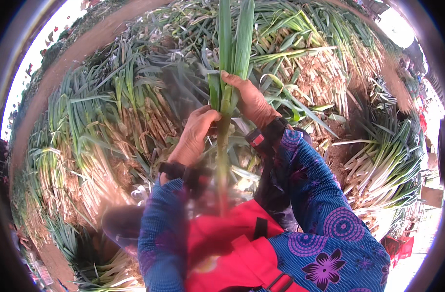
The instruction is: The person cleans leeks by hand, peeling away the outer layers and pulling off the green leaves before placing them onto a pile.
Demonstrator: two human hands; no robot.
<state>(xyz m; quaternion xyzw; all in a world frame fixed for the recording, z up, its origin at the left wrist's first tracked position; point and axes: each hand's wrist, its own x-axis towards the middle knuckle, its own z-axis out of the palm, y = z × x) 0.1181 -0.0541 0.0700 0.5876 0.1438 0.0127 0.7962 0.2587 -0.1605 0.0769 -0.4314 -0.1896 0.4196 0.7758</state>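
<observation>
A long leek (223,129) stands nearly upright in front of me, its green leaves pointing away and its pale lower stem blurred near my red apron. My right hand (249,97) is wrapped round it where the leaves fan out, thumb lying along the front. Lower down, my left hand (197,129) pinches the leek's left side at the leaf base. The left fingertips are partly hidden behind the stem. Both wrists wear dark bands.
Big heaps of leeks (86,141) cover the ground at left. More leeks (320,68) with soil-brown stems lie at the far right. A pile of whiter, cleaner leeks (383,165) rests at my right. Loose leaves (183,82) are strewn ahead.
</observation>
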